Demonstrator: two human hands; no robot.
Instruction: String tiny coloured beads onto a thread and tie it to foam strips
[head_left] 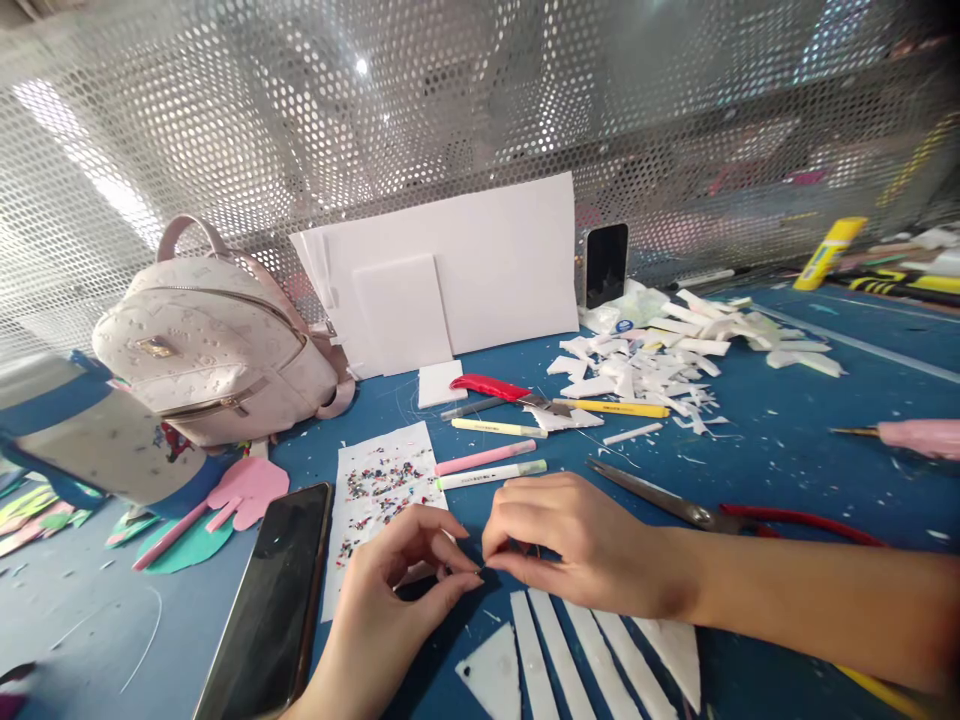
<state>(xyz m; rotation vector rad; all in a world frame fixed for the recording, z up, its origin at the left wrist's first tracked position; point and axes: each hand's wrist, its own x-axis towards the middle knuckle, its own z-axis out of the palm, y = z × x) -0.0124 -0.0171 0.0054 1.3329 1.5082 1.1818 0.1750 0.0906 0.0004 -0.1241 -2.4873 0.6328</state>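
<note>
My left hand and my right hand meet low in the middle of the head view, fingertips almost touching. Each has thumb and finger pinched together; whatever sits between them is too small to name. Under and behind the left hand lies a white paper sheet strewn with tiny multicoloured bits. Several white foam strips and a white triangular piece lie just below the right hand. Scissors with red handles rest behind the right wrist.
Left of my hands lies a dark phone. Beyond them are markers, a red-handled cutter and a heap of foam scraps. A pale backpack and white boards stand along a perforated metal screen.
</note>
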